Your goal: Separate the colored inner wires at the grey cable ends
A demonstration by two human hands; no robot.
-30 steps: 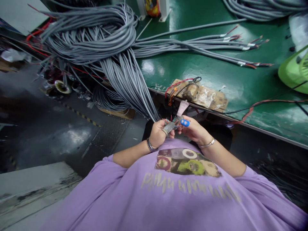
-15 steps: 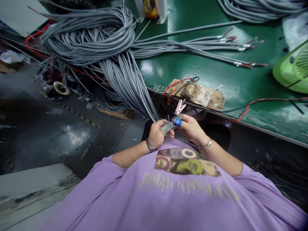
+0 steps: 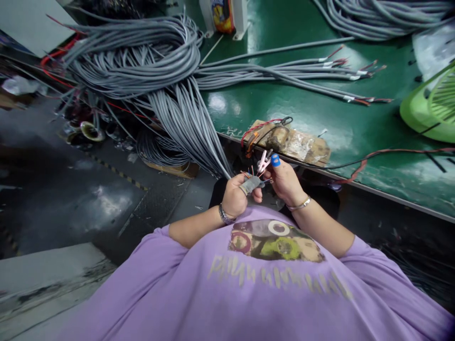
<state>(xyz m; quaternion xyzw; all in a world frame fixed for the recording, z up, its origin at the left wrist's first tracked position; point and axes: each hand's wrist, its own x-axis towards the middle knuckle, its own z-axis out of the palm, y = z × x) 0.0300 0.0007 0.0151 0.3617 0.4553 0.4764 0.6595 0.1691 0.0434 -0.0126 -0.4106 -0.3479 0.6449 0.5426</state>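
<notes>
My left hand [image 3: 235, 198] is closed around the end of a grey cable, its thumb in a grey finger cover [image 3: 250, 185] pressing on it. Thin stripped wires [image 3: 246, 174], some copper-red and some blue, fan out past that thumb. Close beside it, my right hand [image 3: 287, 183] has its fingers curled, and blue tape [image 3: 275, 160] wraps its raised thumb. The thumb tip is near a pink clip [image 3: 263, 162] at the bench edge. Whatever lies between the right fingertips is too small to make out.
Coiled grey cables [image 3: 135, 61] are heaped on the green bench [image 3: 359, 123], their bundle hanging over the edge beside my left hand. A wooden block [image 3: 309, 146] with wires sits at the bench edge. A green fan [image 3: 430, 106] stands at the right.
My right thumb has lifted away from the left hand, up toward the pink clip. The wires in my left hand now show spread apart. The left hand stays nearly in place.
</notes>
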